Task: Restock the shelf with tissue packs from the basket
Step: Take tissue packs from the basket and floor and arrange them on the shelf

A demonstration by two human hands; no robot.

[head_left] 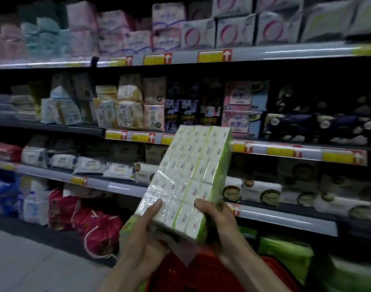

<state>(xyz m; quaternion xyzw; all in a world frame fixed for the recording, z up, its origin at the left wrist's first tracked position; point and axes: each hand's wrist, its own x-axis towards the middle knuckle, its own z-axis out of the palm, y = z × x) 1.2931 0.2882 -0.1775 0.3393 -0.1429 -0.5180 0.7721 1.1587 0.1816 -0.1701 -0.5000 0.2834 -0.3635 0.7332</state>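
A long tissue pack [191,178], white with green edges and clear wrap, is held up tilted in front of the shelves. My left hand [144,234] grips its lower left end, thumb on the front face. My right hand [218,220] grips the lower right end. Below my hands is the red basket [203,272], partly hidden by my forearms. The shelf [285,218] behind the pack carries white tissue packs with round brown logos [262,191].
Shelf rows with yellow-red price tags [142,137] hold wet wipes [90,165], pads and paper goods. Red drawstring bags [100,232] sit on the bottom level at left. Green packs [285,251] lie at lower right. Grey floor [33,262] runs along the left.
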